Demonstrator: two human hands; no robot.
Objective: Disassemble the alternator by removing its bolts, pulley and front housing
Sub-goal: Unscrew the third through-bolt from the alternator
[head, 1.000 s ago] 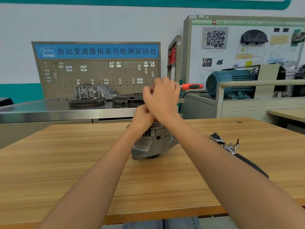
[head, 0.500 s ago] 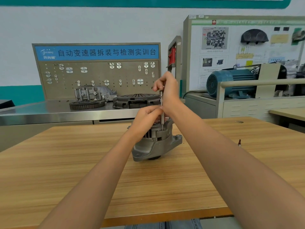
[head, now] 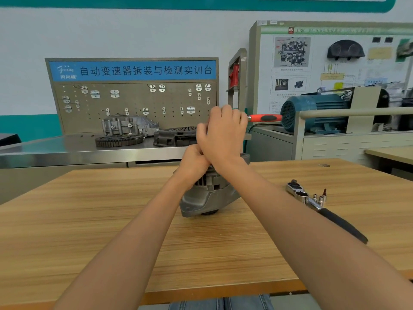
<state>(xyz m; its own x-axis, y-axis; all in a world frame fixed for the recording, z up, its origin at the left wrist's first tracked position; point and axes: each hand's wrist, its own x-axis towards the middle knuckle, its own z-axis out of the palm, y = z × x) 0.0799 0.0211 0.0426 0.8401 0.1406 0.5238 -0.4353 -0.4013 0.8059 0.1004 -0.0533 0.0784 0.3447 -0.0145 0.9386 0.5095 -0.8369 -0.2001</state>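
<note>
Above the alternator, right hand grips a red-handled tool.

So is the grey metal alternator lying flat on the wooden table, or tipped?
Tipped. The grey metal alternator leans with one edge lifted off the wooden table, the left hand gripping its top.

The table is matt striped wood; the alternator is dull grey cast metal; the ratchet is shiny chrome with a matt black grip.
</note>
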